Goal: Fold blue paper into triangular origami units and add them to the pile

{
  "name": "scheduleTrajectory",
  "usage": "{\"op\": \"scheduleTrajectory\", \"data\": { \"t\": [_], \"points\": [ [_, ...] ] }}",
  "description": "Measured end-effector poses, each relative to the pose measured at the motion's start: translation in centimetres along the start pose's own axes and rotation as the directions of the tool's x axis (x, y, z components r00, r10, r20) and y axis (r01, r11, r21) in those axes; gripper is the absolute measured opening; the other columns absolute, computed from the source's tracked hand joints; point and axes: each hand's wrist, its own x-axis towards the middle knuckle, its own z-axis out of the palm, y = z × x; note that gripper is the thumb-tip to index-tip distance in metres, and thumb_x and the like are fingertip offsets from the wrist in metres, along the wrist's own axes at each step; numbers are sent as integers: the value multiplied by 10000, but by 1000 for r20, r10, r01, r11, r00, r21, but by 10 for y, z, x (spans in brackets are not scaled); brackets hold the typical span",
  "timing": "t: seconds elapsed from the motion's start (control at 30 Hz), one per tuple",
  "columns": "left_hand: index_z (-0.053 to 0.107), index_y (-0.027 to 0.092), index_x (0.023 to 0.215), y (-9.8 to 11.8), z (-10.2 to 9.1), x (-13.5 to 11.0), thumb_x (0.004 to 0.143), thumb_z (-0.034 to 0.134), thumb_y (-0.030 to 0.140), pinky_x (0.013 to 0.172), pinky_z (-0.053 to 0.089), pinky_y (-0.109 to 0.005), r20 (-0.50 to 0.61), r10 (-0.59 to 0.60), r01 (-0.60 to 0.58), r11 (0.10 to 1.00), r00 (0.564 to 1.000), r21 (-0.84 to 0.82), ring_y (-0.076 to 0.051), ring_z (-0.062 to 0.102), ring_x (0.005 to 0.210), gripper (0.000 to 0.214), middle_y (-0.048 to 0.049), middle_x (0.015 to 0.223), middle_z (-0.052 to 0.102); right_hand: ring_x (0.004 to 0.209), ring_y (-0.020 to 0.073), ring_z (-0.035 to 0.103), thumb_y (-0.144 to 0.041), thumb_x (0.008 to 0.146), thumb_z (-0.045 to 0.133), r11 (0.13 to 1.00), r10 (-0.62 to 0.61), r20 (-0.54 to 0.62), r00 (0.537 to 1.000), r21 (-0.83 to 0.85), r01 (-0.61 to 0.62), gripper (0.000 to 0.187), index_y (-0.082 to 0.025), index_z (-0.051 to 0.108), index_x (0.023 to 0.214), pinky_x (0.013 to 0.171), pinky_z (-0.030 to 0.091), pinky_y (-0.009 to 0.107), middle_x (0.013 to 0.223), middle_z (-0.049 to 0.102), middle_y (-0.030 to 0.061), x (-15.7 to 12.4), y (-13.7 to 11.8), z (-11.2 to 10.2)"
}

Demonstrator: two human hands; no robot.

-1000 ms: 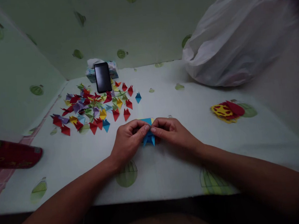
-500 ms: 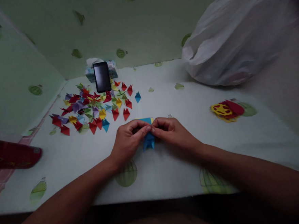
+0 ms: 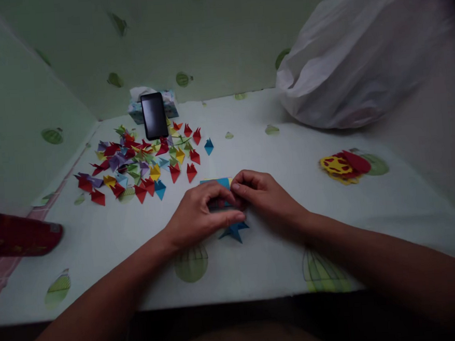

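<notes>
A small folded blue paper piece (image 3: 234, 233) with pointed tips shows just below the thumb of my left hand (image 3: 204, 208). That hand curls in a C-shape with its thumb over the upper part of the paper; the exact contact is hidden. My right hand (image 3: 266, 194) meets it from the right, thumb and forefinger pinched together. What that pinch holds, if anything, is hidden. Behind the fingers lies a stack of flat blue and yellow paper (image 3: 222, 181), partly covered by my hands.
Many small folded paper pieces (image 3: 149, 185) in several colours lie at the left. A phone (image 3: 154, 116) leans on a tissue box (image 3: 171, 104). A red cylindrical container (image 3: 25, 235) lies far left. Yellow and red cutouts (image 3: 340, 167) and a white plastic bag (image 3: 330, 75) are right.
The blue piece has turned and sits slightly lower, its tips spread wider. My left thumb has shifted down and right, away from the forefinger. My right hand has risen slightly.
</notes>
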Motion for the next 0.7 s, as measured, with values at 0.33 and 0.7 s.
{"op": "scheduleTrajectory", "data": {
  "t": [0.33, 0.7],
  "points": [
    [663, 188, 747, -8, 4, 1, 818, 631, 130, 650, 414, -265, 22, 19, -22, 990, 1000, 139, -133, 558, 669, 97, -4, 743, 650, 647, 124, 555, -375, 869, 640, 999, -45, -13, 999, 19, 46, 231, -179, 566, 771, 646, 448, 273, 705, 608, 3, 2, 0, -3],
    [705, 188, 971, -12, 24, -5, 840, 736, 173, 760, 463, -312, 85, 2, -25, 962, 996, 274, -181, 616, 806, 136, -22, 876, 672, 644, 110, 525, -402, 863, 632, 994, 20, -30, 999, 104, -17, 250, -177, 565, 777, 634, 418, 259, 714, 586, -10, 1, 2, 0]
  ]
}}
